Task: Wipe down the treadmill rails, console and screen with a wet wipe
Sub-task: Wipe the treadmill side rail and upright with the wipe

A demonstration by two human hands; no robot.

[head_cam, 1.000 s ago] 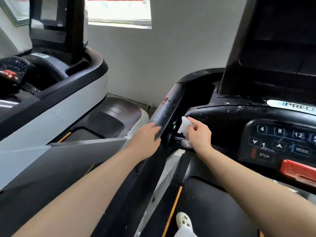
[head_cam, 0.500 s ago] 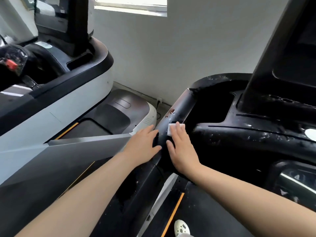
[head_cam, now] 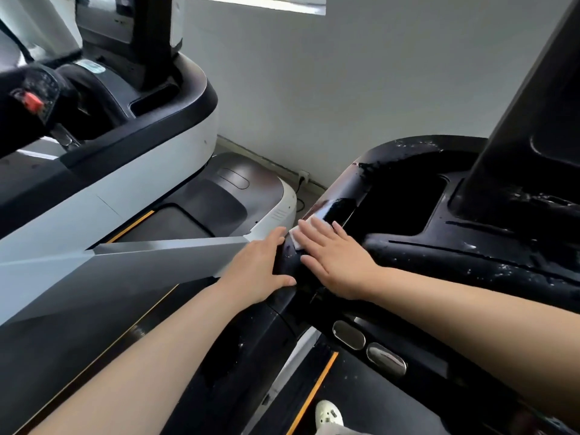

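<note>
White wet wipe: thin, limp, damp, pinned flat on glossy black treadmill rail | right hand: fingers straight, pressing the wipe | left hand: spread, resting on rail's outer side | handling: bunches easily, so press with flat palm.

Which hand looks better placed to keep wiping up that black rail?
Right hand: its flat fingers already press the wet wipe on the rail. The left hand only rests on the rail's side, without a wipe.
</note>
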